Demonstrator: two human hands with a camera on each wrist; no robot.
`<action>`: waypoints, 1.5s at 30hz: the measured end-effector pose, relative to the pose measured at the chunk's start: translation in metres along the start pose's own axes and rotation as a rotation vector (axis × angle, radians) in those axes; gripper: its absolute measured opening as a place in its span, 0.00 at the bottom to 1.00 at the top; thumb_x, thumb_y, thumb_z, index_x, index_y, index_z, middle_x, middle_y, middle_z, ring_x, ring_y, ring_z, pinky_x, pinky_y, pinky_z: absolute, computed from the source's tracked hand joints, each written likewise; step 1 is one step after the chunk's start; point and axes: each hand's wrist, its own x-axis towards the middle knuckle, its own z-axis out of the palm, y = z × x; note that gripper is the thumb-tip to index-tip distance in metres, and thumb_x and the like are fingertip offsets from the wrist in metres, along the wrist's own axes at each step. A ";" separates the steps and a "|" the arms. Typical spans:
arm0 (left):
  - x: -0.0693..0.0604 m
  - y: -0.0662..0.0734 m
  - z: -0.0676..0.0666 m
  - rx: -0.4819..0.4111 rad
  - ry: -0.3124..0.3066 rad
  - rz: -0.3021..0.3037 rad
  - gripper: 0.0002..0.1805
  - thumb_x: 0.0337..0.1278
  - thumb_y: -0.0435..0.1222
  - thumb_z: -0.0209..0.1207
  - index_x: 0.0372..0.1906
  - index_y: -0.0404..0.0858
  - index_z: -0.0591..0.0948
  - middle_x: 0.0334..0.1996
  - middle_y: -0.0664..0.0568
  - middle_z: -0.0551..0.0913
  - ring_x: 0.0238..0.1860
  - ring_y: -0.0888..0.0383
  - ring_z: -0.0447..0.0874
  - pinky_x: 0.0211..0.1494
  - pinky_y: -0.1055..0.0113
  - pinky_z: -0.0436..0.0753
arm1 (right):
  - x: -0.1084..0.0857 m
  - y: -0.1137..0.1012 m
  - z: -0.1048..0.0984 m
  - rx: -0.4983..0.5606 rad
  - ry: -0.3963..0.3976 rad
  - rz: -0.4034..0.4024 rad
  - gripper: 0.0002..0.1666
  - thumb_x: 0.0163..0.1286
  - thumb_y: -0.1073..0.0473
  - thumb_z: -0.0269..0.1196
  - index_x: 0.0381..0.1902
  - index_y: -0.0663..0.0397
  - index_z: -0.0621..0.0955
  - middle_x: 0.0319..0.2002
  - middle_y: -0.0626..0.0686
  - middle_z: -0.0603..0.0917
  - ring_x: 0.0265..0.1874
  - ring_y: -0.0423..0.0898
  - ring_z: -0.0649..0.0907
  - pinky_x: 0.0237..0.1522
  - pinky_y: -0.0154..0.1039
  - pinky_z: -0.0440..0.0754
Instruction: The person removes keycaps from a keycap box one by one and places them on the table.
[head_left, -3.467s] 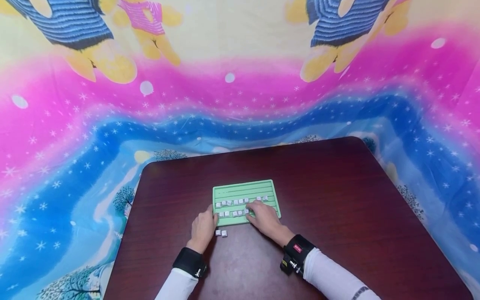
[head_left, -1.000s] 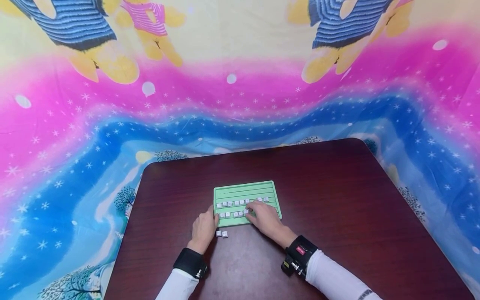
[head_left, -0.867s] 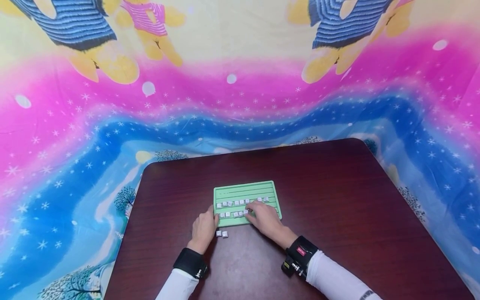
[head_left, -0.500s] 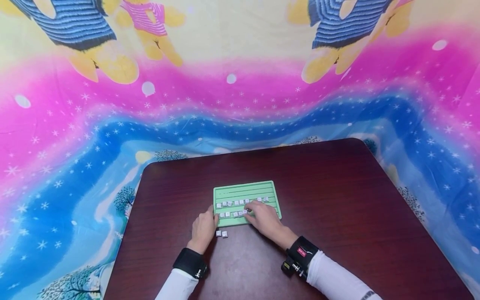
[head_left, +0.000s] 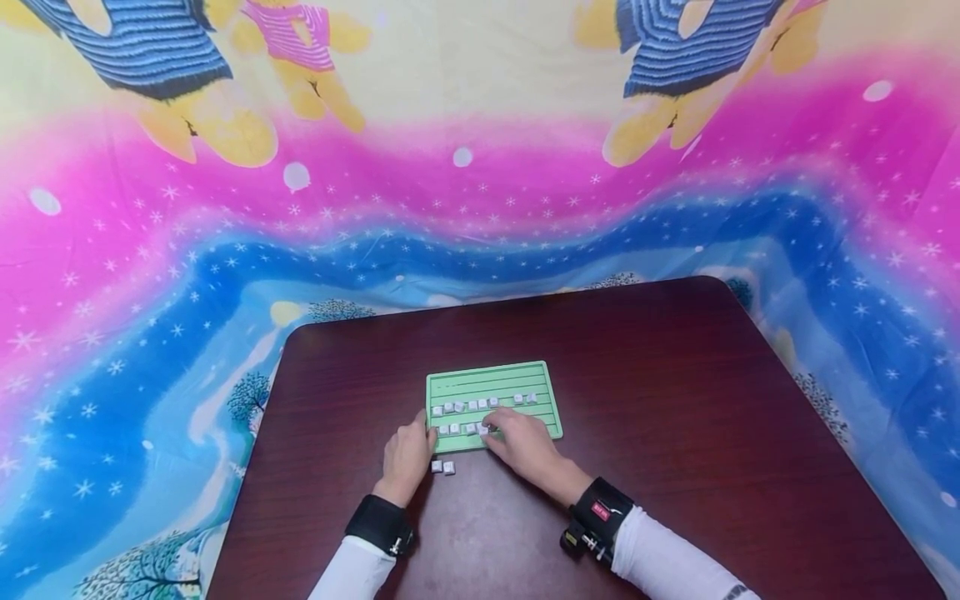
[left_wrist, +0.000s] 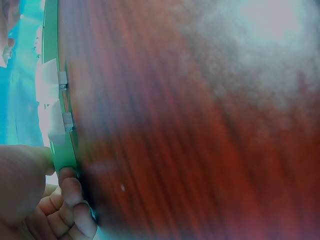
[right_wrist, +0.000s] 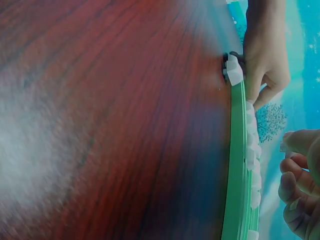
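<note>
The right hand point(head_left: 525, 446) is a bit closer to the left hand point(head_left: 405, 458) than half a second ago, and it pinches a small white block point(right_wrist: 283, 147) at the near row of the green tray point(head_left: 487, 379). The left hand holds the tray's left edge, with two loose blocks point(head_left: 448, 468) just beside it on the worktop point(head_left: 675, 375). Open green rows lie past the right hand, and worktop stretches wide to its right.
</note>
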 end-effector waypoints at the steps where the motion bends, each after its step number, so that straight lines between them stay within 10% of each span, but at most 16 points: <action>1: 0.000 0.000 0.000 0.001 0.000 0.000 0.18 0.66 0.38 0.60 0.56 0.32 0.81 0.25 0.40 0.86 0.20 0.50 0.82 0.21 0.57 0.74 | 0.000 -0.001 0.000 0.000 -0.003 -0.002 0.10 0.65 0.51 0.71 0.43 0.43 0.87 0.38 0.41 0.87 0.35 0.38 0.86 0.33 0.34 0.80; 45: 0.001 0.000 0.003 0.006 0.010 -0.026 0.16 0.65 0.39 0.60 0.53 0.35 0.81 0.25 0.39 0.86 0.21 0.46 0.83 0.20 0.55 0.73 | -0.018 -0.024 0.034 -0.016 -0.133 -0.103 0.07 0.66 0.50 0.69 0.40 0.43 0.86 0.32 0.40 0.82 0.29 0.33 0.79 0.29 0.31 0.74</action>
